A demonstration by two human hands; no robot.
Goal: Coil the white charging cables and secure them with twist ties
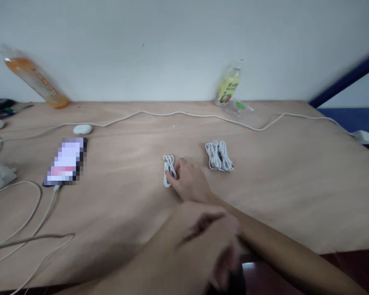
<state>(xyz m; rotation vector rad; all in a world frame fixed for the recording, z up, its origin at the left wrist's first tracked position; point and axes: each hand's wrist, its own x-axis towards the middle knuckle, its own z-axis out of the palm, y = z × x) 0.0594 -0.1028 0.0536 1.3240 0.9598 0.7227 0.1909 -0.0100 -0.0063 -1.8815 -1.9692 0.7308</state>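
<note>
A coiled white cable (168,174) lies on the table in the middle. My right hand (192,180) is at its right side, with thumb and fingers closed on the coil's edge. My left hand (212,237) is nearer to me, crossing in front of my right forearm. Motion blurs it and its fingers curl down out of clear sight, so I cannot make out whether it holds anything. To the right of my right hand, more coiled white cables (219,156) lie side by side. A short white twist tie (178,126) lies farther back.
On the left, a phone (66,162) with a cable plugged in lies near a white earphone case (83,129). An orange drink bottle (39,84) and a yellow-labelled bottle (229,86) stand against the wall. One long white cord (178,113) runs across the back of the table.
</note>
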